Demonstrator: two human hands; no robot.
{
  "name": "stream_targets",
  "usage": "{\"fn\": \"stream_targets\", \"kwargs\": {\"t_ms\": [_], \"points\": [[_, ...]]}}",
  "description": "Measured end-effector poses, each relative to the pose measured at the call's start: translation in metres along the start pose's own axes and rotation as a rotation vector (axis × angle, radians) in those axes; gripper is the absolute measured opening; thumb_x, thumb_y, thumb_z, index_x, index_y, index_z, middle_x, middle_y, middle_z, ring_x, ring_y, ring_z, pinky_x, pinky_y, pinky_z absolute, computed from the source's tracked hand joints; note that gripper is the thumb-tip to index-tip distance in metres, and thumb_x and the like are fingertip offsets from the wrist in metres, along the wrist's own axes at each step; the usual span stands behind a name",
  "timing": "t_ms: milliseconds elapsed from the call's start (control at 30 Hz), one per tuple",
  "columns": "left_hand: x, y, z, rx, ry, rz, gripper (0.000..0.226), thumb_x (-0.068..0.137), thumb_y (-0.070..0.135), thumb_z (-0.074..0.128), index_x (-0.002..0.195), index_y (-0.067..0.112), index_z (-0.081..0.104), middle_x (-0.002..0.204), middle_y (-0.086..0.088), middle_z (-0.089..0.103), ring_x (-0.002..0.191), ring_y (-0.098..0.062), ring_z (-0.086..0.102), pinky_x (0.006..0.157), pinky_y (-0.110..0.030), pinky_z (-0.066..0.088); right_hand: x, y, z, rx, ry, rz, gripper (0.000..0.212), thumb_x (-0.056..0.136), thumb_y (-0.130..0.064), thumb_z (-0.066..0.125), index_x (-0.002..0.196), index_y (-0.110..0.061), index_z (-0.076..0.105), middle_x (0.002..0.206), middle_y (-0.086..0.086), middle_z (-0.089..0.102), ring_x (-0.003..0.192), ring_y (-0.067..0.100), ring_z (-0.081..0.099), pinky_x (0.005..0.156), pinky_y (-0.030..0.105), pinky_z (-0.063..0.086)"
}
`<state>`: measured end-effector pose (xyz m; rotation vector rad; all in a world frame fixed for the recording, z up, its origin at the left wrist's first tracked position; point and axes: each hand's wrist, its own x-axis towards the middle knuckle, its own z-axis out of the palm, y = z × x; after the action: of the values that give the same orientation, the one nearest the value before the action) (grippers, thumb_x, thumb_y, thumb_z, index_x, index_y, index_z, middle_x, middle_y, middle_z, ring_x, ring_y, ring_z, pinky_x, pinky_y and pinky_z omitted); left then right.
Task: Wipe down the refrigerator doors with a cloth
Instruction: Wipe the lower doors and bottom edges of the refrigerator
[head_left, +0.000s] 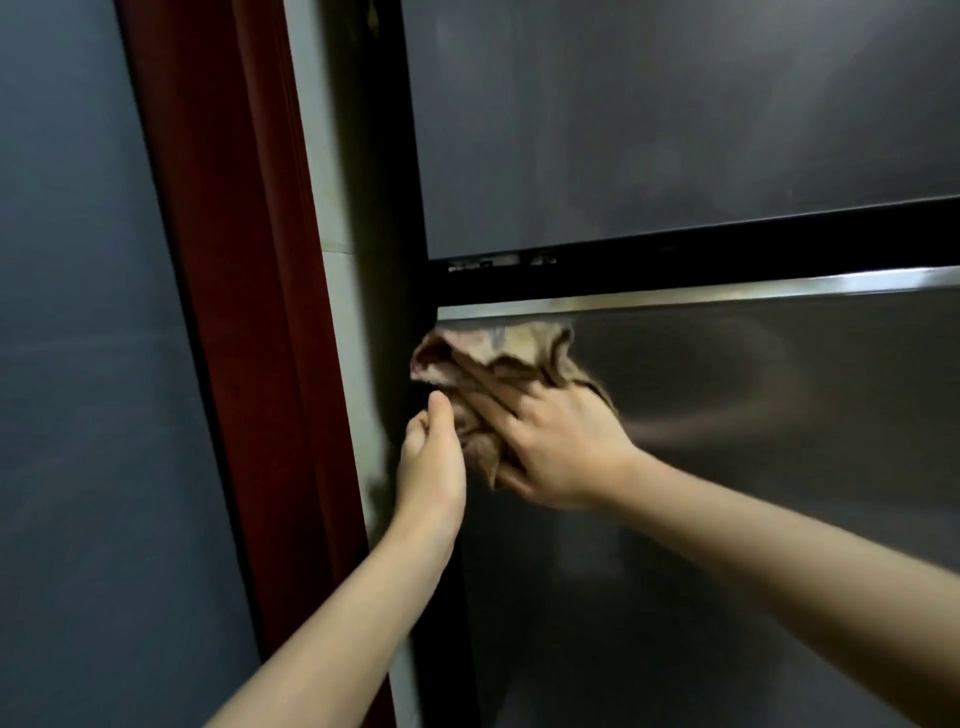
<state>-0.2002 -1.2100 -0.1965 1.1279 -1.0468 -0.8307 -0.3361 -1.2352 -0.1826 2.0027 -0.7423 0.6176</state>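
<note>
Two hands sit at the lower door's (727, 467) upper-left corner: your right hand (556, 447) presses the cloth (509, 348) flat with straight fingers (491, 392); your left hand (431, 457) curls beside it, hold unclear. Most of that door lies rightward and below.

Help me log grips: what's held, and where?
The right hand presses the tan cloth, at its lower half, against the lower refrigerator door; whether the left hand grips it cannot be told.
</note>
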Motion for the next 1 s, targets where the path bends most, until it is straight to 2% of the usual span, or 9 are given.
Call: {"fn": "stream_targets", "kwargs": {"t_ms": [133, 267, 400, 467, 533, 600, 767, 867, 1000], "points": [[-0.006, -0.003, 0.005, 0.118, -0.007, 0.031, 0.06, 0.092, 0.056, 0.037, 0.141, 0.021, 0.041, 0.141, -0.005, 0.05, 0.128, -0.023, 0.046, 0.112, -0.042, 0.032, -0.032, 0.022, -0.017, 0.016, -0.183, -0.318, 0.057, 0.07, -0.053, 0.065, 0.117, -0.021, 0.067, 0.102, -0.001, 0.071, 0.081, 0.019, 0.068, 0.064, 0.025, 0.05], [-0.019, 0.002, 0.02, 0.238, 0.067, 0.058, 0.061, 0.099, 0.039, 0.039, 0.152, 0.024, 0.012, 0.157, -0.002, 0.022, 0.142, -0.024, 0.026, 0.117, -0.042, 0.021, -0.018, 0.072, -0.045, -0.131, -0.065, -0.143, 0.06, 0.086, -0.05, 0.042, 0.135, -0.017, 0.053, 0.13, 0.01, 0.059, 0.111, 0.028, 0.06, 0.094, 0.038, 0.037], [-0.045, 0.01, 0.035, 0.563, 0.103, 0.154, 0.075, 0.096, 0.03, 0.046, 0.152, 0.021, -0.004, 0.16, -0.002, -0.008, 0.147, -0.027, 0.006, 0.115, -0.045, 0.016, -0.058, 0.054, -0.04, -0.159, -0.052, 0.045, 0.073, 0.089, -0.05, 0.039, 0.148, -0.008, 0.03, 0.155, 0.013, 0.022, 0.144, 0.027, 0.022, 0.117, 0.051, 0.011], [-0.052, 0.011, 0.036, 0.685, 0.105, 0.253, 0.079, 0.095, 0.029, 0.047, 0.151, 0.018, -0.006, 0.16, -0.004, -0.014, 0.147, -0.026, 0.001, 0.116, -0.044, 0.013, -0.089, 0.049, -0.039, -0.097, -0.139, -0.082, 0.07, 0.084, -0.049, 0.042, 0.141, -0.008, 0.043, 0.142, 0.014, 0.047, 0.13, 0.028, 0.046, 0.111, 0.048, 0.028], [-0.054, 0.009, 0.037, 0.811, 0.124, 0.4, 0.082, 0.093, 0.029, 0.048, 0.151, 0.016, -0.008, 0.159, -0.006, -0.015, 0.147, -0.025, -0.002, 0.117, -0.043, 0.01, -0.099, 0.066, -0.053, -0.066, -0.19, -0.183, 0.061, 0.075, -0.052, 0.048, 0.118, -0.014, 0.066, 0.1, 0.004, 0.071, 0.087, 0.023, 0.067, 0.078, 0.031, 0.049], [-0.056, 0.007, 0.042, 0.885, 0.13, 0.524, 0.083, 0.092, 0.029, 0.049, 0.151, 0.015, -0.008, 0.159, -0.006, -0.016, 0.147, -0.024, -0.004, 0.117, -0.042, 0.008, -0.095, 0.089, -0.07, -0.088, -0.193, -0.19, 0.051, 0.07, -0.052, 0.057, 0.103, -0.015, 0.071, 0.077, 0.001, 0.069, 0.065, 0.022, 0.065, 0.065, 0.03, 0.044], [-0.064, 0.002, 0.062, 0.962, 0.073, 0.681, 0.084, 0.091, 0.031, 0.049, 0.151, 0.013, -0.006, 0.159, -0.008, -0.017, 0.147, -0.024, -0.008, 0.119, -0.042, 0.005, -0.096, 0.109, -0.078, -0.182, 0.026, 0.077, 0.063, 0.083, -0.043, 0.044, 0.138, -0.012, 0.046, 0.143, 0.013, 0.046, 0.124, 0.029, 0.051, 0.096, 0.043, 0.033], [-0.063, -0.004, 0.07, 1.026, 0.052, 0.788, 0.083, 0.09, 0.032, 0.051, 0.152, 0.011, 0.0, 0.159, -0.011, -0.011, 0.148, -0.026, -0.005, 0.118, -0.043, 0.005, -0.132, 0.09, -0.057, -0.136, 0.036, 0.048, 0.058, 0.086, -0.043, 0.047, 0.137, -0.016, 0.048, 0.137, 0.011, 0.053, 0.121, 0.028, 0.045, 0.097, 0.043, 0.033], [-0.062, -0.016, 0.078, 1.107, 0.06, 0.842, 0.081, 0.086, 0.032, 0.051, 0.151, 0.007, 0.01, 0.159, -0.016, 0.001, 0.147, -0.03, 0.003, 0.116, -0.046, 0.012, -0.155, 0.111, -0.065, -0.184, -0.093, -0.187, 0.065, 0.076, -0.053, 0.049, 0.131, -0.018, 0.045, 0.111, 0.007, 0.069, 0.097, 0.028, 0.065, 0.091, 0.041, 0.036]]}}
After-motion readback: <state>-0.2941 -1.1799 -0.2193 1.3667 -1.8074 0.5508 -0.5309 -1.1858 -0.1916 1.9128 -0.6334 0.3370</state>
